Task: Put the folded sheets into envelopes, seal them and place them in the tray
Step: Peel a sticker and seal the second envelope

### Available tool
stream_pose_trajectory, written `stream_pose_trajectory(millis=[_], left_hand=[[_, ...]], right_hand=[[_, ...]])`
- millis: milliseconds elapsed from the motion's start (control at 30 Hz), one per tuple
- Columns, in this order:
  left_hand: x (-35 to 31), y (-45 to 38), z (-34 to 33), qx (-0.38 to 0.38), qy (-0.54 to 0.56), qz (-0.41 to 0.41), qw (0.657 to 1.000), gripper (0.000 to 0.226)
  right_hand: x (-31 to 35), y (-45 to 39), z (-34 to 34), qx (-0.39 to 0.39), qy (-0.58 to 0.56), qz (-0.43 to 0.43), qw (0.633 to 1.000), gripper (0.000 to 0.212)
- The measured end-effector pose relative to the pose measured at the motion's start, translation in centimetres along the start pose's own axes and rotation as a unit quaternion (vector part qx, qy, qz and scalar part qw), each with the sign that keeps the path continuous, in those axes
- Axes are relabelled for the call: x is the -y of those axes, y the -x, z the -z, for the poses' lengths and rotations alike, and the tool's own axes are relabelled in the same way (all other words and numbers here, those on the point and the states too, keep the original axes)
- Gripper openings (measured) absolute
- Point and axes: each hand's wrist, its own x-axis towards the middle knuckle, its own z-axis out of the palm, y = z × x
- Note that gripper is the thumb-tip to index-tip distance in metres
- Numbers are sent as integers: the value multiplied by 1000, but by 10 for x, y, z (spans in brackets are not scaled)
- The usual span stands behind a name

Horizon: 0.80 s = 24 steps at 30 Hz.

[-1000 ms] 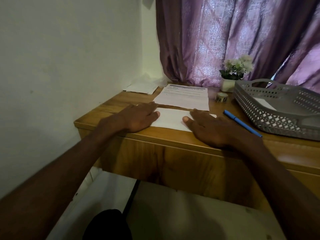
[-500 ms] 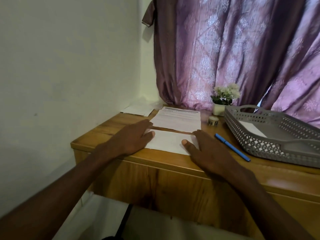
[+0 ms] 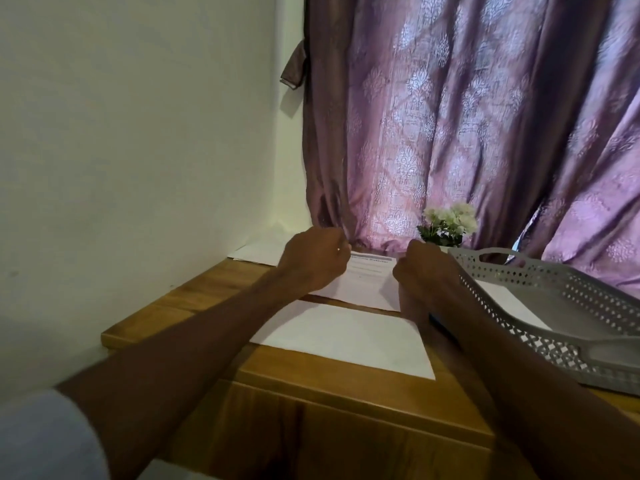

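Hands reach over the wooden bench (image 3: 194,299) toward the printed sheet (image 3: 367,278), the landmark for everything else. The left hand (image 3: 313,259) is at the sheet's far left corner with its fingers curled; the corner itself is hidden behind the knuckles, so I cannot tell whether its grip has the paper. The right hand (image 3: 424,271) is at the sheet's right edge, fingers likewise curled and turned away from the camera, and whether it pinches the paper cannot be told either. Nearer than the printed sheet, apart from it by a thin strip of bare wood, a white envelope (image 3: 346,336) lies flat with neither hand on it; its near right corner reaches the bench's front edge. Right of the printed sheet stands a grey perforated tray (image 3: 519,271), with a white paper (image 3: 512,303) lying inside it. Behind the sheet, a small pot of pale flowers (image 3: 446,225) stands against a purple patterned curtain (image 3: 450,116). Left of the sheet, at the far corner by the wall (image 3: 138,133), lies another white paper (image 3: 252,254). A grey sleeve (image 3: 45,438) covers the left upper arm.
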Motion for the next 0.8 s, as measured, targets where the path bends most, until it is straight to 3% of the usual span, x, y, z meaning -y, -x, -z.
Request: stream_pose_trajectory(millis=[133,300,567,800], left_hand=[[-1,-17,-39,-6,-1,4,1000,22],[6,-15,-65,-10,26,27,999,21],[1,-11,-62,-37,116,34,992,19],[0,-7,-64,-46,130,8,990,17]], right_hand=[[-4,-22,-20,21,35,-2,999,4],[-20,-31,-29,50,105,14,993,15],[-34,-32,-31,51,83,16,995,26],[-39,-34,-32,25,59,23,998,27]])
